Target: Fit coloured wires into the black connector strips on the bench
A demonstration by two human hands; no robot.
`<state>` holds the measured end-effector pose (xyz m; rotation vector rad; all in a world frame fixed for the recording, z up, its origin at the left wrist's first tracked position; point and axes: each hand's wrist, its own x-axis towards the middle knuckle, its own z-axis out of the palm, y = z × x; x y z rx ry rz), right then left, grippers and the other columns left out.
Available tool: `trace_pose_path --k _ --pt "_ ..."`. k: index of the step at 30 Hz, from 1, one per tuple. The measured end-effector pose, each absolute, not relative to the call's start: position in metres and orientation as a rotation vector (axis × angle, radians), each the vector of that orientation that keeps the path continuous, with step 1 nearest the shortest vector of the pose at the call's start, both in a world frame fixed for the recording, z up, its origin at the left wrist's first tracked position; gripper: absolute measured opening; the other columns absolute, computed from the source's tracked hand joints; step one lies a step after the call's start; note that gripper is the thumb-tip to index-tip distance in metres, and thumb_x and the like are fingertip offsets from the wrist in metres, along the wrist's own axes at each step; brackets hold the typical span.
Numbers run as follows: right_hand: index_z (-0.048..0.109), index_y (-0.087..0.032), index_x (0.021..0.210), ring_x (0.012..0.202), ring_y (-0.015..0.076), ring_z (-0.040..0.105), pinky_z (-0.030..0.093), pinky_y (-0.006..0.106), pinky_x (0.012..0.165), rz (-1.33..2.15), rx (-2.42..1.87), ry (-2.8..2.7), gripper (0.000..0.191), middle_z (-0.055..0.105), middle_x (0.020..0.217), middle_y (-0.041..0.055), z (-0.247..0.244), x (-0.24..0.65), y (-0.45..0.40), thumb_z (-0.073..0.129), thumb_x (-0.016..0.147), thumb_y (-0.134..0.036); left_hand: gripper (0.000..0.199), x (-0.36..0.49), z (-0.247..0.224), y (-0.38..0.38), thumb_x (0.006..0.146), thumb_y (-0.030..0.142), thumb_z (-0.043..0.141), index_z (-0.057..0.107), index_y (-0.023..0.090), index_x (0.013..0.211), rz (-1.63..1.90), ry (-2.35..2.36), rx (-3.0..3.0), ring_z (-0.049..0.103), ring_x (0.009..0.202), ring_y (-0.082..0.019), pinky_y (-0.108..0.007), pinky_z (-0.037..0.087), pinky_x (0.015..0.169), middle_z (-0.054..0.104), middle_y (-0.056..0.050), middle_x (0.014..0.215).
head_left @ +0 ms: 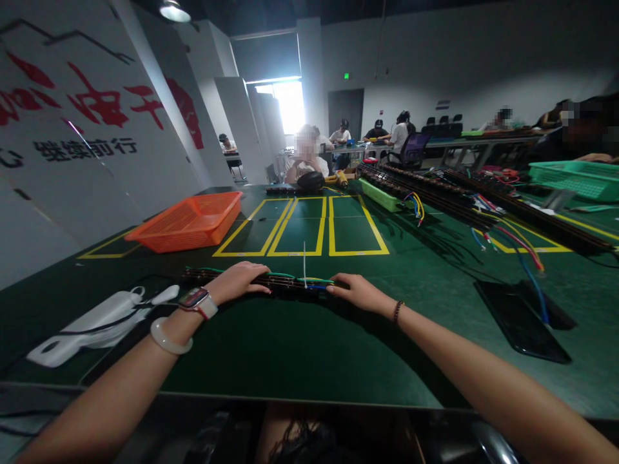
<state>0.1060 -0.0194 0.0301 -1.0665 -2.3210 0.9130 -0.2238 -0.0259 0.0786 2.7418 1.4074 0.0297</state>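
A long black strip with green, yellow and blue wires along it (285,282) lies crosswise on the green table in front of me. My left hand (242,278) grips its left part, fingers over the far side and thumb at the near side. At the right end, my right hand (360,291) closes on the strip and its wires with thumb and fingertips. Between my hands a white cable tie (305,267) goes round the strip, its tail standing upright. The strip's underside and the parts under my fingers are hidden.
An orange basket (193,222) stands at the left back. White devices with a cord (91,325) lie by my left forearm. To the right are a black phone (522,322), more black strips with loose wires (435,193) and green baskets (575,179). A person (307,158) sits across the table.
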Motion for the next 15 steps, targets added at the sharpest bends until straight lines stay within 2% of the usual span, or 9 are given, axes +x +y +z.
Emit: trace_pose_path --k 3,5,7,9,10,12,13,15 --pt "0.063 -0.016 0.105 0.075 0.0169 0.061 0.046 0.027 0.066 1.005 -1.019 -2.307 0.035 0.067 0.087 0.0043 0.031 0.103 -0.02 0.047 0.09 -0.043 0.048 -0.23 0.081 -0.027 0.078 0.059 0.052 0.056 0.018 0.103 0.004 1.453 2.639 0.058 0.096 -0.024 -0.033 0.041 0.084 0.061 -0.008 0.101" --pt "0.065 -0.016 0.102 0.082 0.0177 0.061 0.046 0.027 0.071 0.973 -0.998 -2.301 0.032 0.067 0.093 0.005 0.032 0.102 -0.021 0.047 0.091 -0.041 0.053 -0.231 0.082 -0.031 0.075 0.059 0.055 0.053 0.019 0.109 0.028 1.485 2.568 0.053 0.109 -0.026 -0.036 0.039 0.092 0.056 -0.01 0.116" --pt "0.066 -0.017 0.1 0.086 0.018 0.061 0.046 0.028 0.074 0.895 -1.001 -2.294 0.029 0.067 0.098 0.0055 0.032 0.1 -0.022 0.047 0.091 -0.037 0.067 -0.226 0.086 -0.039 0.067 0.061 0.062 0.047 0.021 0.118 0.133 1.55 2.513 0.039 0.125 -0.029 -0.041 0.033 0.1 0.039 -0.013 0.136" --pt "0.066 -0.017 0.099 0.085 0.0174 0.062 0.046 0.027 0.074 0.813 -1.007 -2.284 0.026 0.067 0.096 0.0054 0.03 0.099 -0.023 0.047 0.092 -0.033 0.078 -0.211 0.092 -0.053 0.061 0.063 0.066 0.041 0.022 0.123 0.325 1.631 2.441 0.026 0.132 -0.032 -0.046 0.03 0.103 0.024 -0.013 0.144" --pt "0.066 -0.017 0.1 0.084 0.0169 0.062 0.046 0.027 0.073 0.777 -1.009 -2.277 0.024 0.068 0.094 0.0052 0.03 0.099 -0.024 0.047 0.091 -0.031 0.072 -0.201 0.095 -0.062 0.065 0.062 0.063 0.042 0.023 0.121 0.429 1.631 2.391 0.027 0.132 -0.031 -0.046 0.03 0.103 0.025 -0.012 0.144" --pt "0.064 -0.018 0.1 0.08 0.0161 0.062 0.046 0.026 0.07 0.717 -1.02 -2.267 0.021 0.068 0.09 0.0045 0.028 0.098 -0.024 0.049 0.091 -0.029 0.051 -0.174 0.099 -0.082 0.077 0.058 0.052 0.046 0.022 0.112 0.643 1.567 2.186 0.046 0.118 -0.024 -0.041 0.038 0.097 0.043 -0.01 0.129" --pt "0.063 -0.018 0.1 0.078 0.0159 0.062 0.045 0.026 0.068 0.686 -1.031 -2.267 0.019 0.067 0.088 0.0041 0.028 0.097 -0.024 0.05 0.09 -0.028 0.045 -0.159 0.1 -0.091 0.08 0.057 0.047 0.047 0.021 0.108 0.646 1.505 2.021 0.054 0.105 -0.022 -0.039 0.044 0.089 0.051 -0.009 0.118" --pt "0.063 -0.018 0.098 0.079 0.0163 0.062 0.045 0.026 0.068 0.611 -1.045 -2.277 0.016 0.067 0.088 0.0042 0.028 0.096 -0.024 0.051 0.09 -0.026 0.043 -0.131 0.095 -0.107 0.083 0.057 0.044 0.05 0.018 0.101 0.505 1.26 1.73 0.059 0.092 -0.02 -0.036 0.049 0.078 0.059 -0.009 0.104"
